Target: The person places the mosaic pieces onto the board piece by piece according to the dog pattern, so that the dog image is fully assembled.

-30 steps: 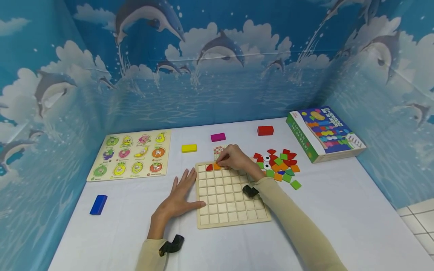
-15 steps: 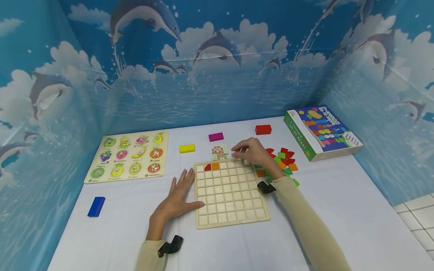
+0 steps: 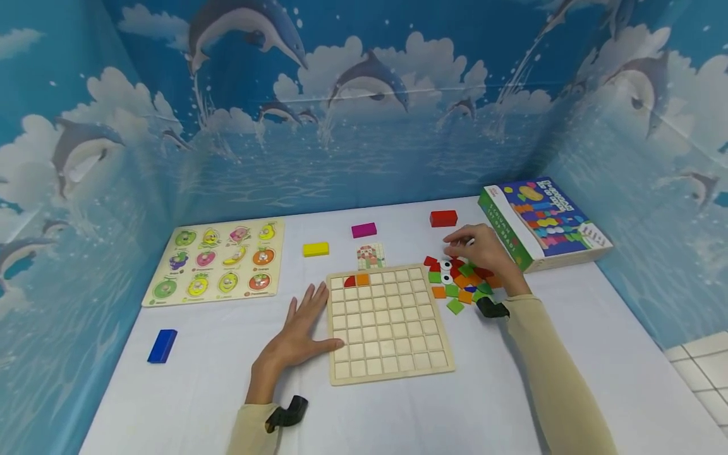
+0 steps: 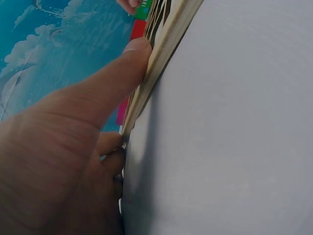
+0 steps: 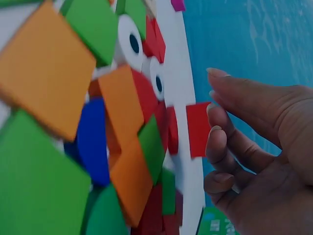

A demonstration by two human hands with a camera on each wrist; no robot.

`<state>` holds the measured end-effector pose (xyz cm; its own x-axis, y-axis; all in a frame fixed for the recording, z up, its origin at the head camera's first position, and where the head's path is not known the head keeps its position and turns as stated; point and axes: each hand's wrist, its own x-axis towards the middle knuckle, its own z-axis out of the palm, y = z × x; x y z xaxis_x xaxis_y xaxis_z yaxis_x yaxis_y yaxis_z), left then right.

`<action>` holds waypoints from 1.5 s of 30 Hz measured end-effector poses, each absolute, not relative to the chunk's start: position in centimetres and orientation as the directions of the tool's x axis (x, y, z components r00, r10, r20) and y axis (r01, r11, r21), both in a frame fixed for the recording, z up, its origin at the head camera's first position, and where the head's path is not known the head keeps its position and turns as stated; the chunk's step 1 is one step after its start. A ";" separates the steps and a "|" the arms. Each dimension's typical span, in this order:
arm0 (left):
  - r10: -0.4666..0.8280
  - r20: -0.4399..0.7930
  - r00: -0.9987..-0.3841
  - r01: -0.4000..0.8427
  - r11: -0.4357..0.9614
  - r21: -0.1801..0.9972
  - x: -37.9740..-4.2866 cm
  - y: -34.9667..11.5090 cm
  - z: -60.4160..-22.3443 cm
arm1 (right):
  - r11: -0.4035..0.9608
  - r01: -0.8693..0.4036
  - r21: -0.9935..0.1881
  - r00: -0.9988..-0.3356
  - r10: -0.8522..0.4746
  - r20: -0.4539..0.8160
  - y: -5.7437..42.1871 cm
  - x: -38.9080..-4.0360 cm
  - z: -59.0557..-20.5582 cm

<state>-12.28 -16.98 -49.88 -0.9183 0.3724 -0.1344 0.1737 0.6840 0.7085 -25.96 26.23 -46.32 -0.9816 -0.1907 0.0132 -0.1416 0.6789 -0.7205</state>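
Observation:
My left hand point(image 3: 298, 332) lies with straight fingers along the left edge of a wooden grid board point(image 3: 392, 322), its thumb touching the frame. A red quarter-round tile point(image 3: 349, 282) and an orange square tile point(image 3: 362, 279) sit side by side in the board's top row. Over the back right of a heap of coloured tiles hovers my right hand point(image 3: 483, 246). In the right wrist view, its thumb and loosely bent fingers point(image 5: 220, 95) are apart, with nothing visible between them. Orange squares point(image 5: 46, 73), a blue piece point(image 5: 93, 142) and white eye tiles point(image 5: 129, 41) lie below.
Behind the board lies a small picture card point(image 3: 371, 256). Yellow point(image 3: 315, 249), magenta point(image 3: 364, 230) and red point(image 3: 443, 218) blocks stand farther back. A fruit puzzle board point(image 3: 216, 262) and a blue block point(image 3: 162, 345) are at left, a game box point(image 3: 546, 221) at right.
My right hand has left the orange tile in the board's top row and moved right to above the tile heap. The left hand stays at the board's edge.

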 end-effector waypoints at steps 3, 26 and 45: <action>0.372 -0.145 -0.917 0.168 0.689 0.705 -12.3 -17.0 -49.7 | 0.709 -0.105 -0.698 -0.984 -0.175 -0.030 27.1 -26.1 -46.5; 0.369 -0.170 -0.914 0.158 0.708 0.689 -12.4 -16.9 -49.7 | 0.758 0.070 -0.649 -0.972 -0.095 -0.216 27.6 -26.4 -47.1; 0.365 -0.164 -0.916 0.160 0.709 0.687 -12.3 -17.0 -49.9 | 0.542 -0.244 -0.804 -0.944 -0.324 0.068 22.1 -23.9 -45.5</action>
<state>-12.31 -17.02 -49.86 -0.9164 0.3653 -0.1637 0.1598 0.7087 0.6872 -23.91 22.05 -45.51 -0.9437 -0.3236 0.0683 -0.2439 0.5417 -0.8044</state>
